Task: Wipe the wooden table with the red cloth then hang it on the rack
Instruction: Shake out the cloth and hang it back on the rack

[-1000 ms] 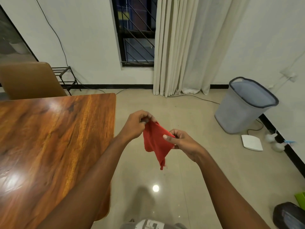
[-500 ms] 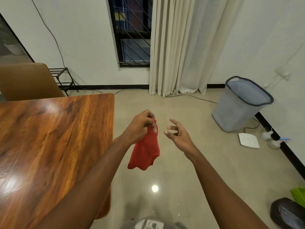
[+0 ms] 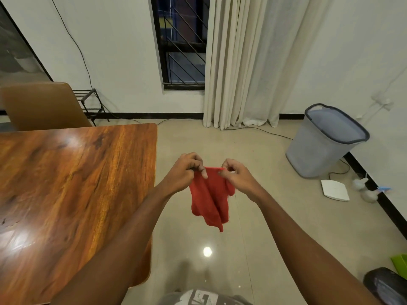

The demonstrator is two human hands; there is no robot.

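The red cloth (image 3: 210, 199) hangs in the air over the floor, just right of the wooden table (image 3: 66, 183). My left hand (image 3: 187, 170) pinches its upper left edge and my right hand (image 3: 237, 176) pinches its upper right edge, so the cloth droops between them. A low black metal rack (image 3: 89, 102) stands against the far wall behind the table.
A brown chair (image 3: 41, 106) sits at the table's far side. A grey laundry basket (image 3: 326, 139) stands at the right wall, with a white flat device (image 3: 334, 190) and cables on the floor. Curtains (image 3: 248, 62) hang beside a barred window. A dark bag (image 3: 385, 285) lies bottom right.
My right hand, which had let go and opened half a second ago, has taken hold of the cloth's top edge again. The cloth now hangs between both hands.
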